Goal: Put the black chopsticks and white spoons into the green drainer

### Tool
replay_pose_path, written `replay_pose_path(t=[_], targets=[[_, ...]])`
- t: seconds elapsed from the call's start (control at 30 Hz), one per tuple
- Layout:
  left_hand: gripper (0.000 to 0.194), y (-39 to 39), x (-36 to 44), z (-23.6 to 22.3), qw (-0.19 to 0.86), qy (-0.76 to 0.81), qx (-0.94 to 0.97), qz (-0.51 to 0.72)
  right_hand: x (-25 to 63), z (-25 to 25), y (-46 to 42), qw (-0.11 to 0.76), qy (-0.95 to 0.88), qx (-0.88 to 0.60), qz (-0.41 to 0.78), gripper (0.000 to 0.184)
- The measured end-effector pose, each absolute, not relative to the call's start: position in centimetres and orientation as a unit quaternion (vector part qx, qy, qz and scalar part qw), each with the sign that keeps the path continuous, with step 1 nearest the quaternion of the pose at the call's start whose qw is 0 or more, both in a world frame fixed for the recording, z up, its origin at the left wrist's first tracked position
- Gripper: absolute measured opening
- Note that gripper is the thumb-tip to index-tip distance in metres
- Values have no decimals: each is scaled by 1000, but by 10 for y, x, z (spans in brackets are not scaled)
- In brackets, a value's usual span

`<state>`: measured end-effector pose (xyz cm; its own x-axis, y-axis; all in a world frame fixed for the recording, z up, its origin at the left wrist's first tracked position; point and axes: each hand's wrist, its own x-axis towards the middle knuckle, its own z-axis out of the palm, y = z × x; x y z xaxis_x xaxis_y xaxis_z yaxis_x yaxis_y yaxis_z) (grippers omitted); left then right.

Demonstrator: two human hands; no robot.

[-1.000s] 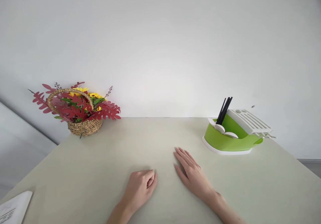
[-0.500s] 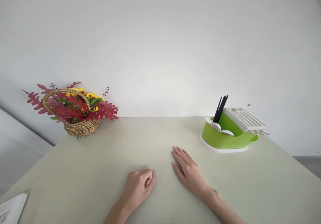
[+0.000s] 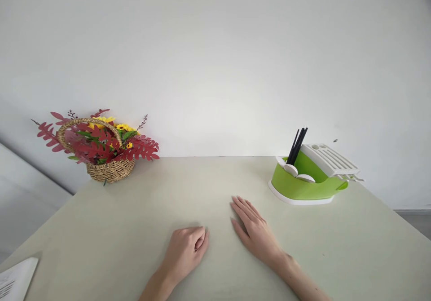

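My left hand [image 3: 186, 251] rests on the table as a loose fist, thumb against the curled fingers, and no object shows in it. My right hand [image 3: 253, 233] lies flat, palm down, its fingers stretched forward and the thumb apart. Nearest to it, behind and to the right, stands a green and white utensil holder [image 3: 296, 191]. Black chopsticks [image 3: 296, 147] stick up out of the holder beside several white spoons [image 3: 305, 178]. Neither hand touches the holder.
A wicker basket [image 3: 111, 171] of red leaves and yellow flowers stands at the back left of the pale table [image 3: 188, 188]. At the front left corner lies a white printed item [image 3: 20, 274], cut off by the frame. A white wall [image 3: 215, 67] rises behind.
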<state>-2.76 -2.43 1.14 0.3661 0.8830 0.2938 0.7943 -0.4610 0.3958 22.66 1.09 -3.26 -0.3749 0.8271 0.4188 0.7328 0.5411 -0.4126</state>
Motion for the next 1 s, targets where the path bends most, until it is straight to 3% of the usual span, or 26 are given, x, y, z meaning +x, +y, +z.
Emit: replay_pose_path(t=[1.0], targets=[[41,-24,-28,9,83,508,827,228,225,-30,10,300,-824,-474,82,49]])
